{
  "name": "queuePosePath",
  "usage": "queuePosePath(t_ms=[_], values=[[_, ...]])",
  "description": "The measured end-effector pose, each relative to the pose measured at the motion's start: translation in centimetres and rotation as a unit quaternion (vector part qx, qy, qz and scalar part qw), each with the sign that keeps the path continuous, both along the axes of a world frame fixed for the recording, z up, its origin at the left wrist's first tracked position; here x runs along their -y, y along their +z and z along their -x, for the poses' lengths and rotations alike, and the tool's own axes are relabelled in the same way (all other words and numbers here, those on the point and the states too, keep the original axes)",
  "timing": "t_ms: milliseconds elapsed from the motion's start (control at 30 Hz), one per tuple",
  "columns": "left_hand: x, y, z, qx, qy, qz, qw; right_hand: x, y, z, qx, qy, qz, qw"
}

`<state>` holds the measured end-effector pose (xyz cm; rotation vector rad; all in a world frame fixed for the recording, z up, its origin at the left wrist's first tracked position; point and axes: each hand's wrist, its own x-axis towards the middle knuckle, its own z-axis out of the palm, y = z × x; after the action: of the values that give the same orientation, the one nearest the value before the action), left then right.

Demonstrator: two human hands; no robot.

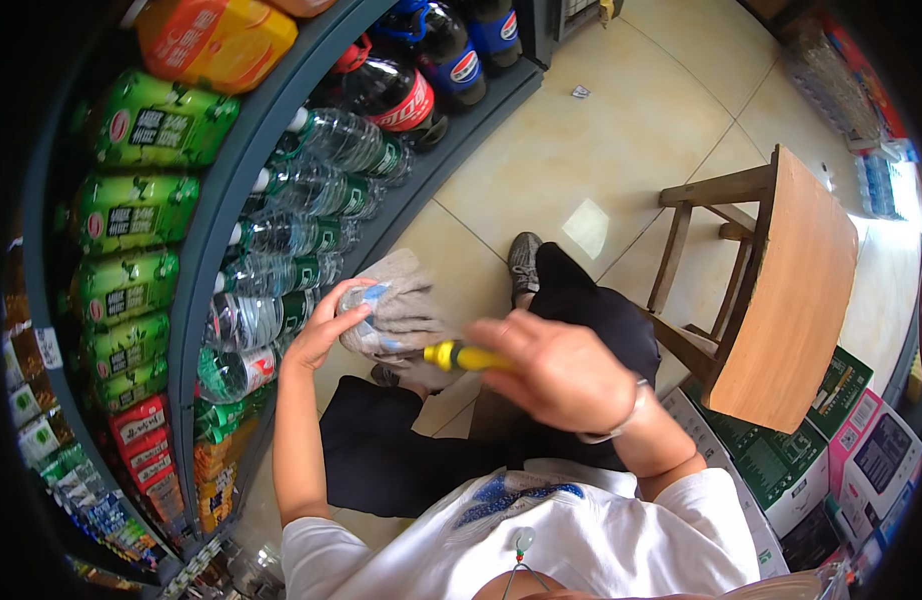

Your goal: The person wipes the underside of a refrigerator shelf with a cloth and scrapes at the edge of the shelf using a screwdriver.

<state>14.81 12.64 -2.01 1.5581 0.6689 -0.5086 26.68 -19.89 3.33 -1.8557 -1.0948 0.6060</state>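
My left hand [324, 328] is closed on a grey cloth [403, 285], bunched around a clear, rounded object [357, 298] with blue patches, perhaps a bottle end. Most of that object is hidden by the cloth and my fingers. In my right hand [571, 372], blurred by motion, is a screwdriver-like tool [459, 355] with a yellow and black handle. The handle points left toward the cloth; I cannot make out its shaft or whether it touches. Both hands are above my bent knees, in front of the shelf.
A dark shelf [216, 195] curves along the left, holding clear water bottles [311, 190], green packs [131, 213] and large cola bottles [396, 95]. A wooden stool [786, 295] stands on the tiled floor [621, 150] at right. Boxes [766, 455] are stacked below it.
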Motion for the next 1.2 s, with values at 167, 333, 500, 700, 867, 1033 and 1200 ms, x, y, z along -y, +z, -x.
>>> queuePosePath(t_ms=[167, 333, 500, 700, 867, 1033, 1200], values=[[3.9, 1.5, -0.5, 0.122, 0.028, -0.055, 0.991, 0.4, 0.1, -6.6, 0.057, -0.127, 0.037, 0.990], [6.8, -1.5, -6.2, 0.215, 0.065, -0.139, 0.964, -4.1, -10.8, -11.1, -0.295, -0.192, -0.044, 0.935], [8.4, -4.3, -10.2, 0.288, 0.068, -0.070, 0.953, -7.4, -18.6, -12.1, -0.407, -0.109, -0.098, 0.902], [6.3, -9.1, -14.2, 0.276, 0.027, -0.121, 0.953, -7.4, -22.2, -13.4, -0.439, -0.155, -0.100, 0.879], [5.1, -15.2, -17.2, 0.055, -0.172, -0.315, 0.932, -7.9, -24.6, -14.6, -0.291, -0.300, -0.136, 0.898], [4.9, -18.8, -20.3, 0.200, 0.019, -0.339, 0.919, -11.8, -26.6, -19.4, -0.163, -0.397, -0.100, 0.897], [4.7, -23.8, -24.4, 0.221, -0.016, -0.488, 0.844, -16.3, -33.1, -25.8, -0.017, -0.442, -0.033, 0.896]])
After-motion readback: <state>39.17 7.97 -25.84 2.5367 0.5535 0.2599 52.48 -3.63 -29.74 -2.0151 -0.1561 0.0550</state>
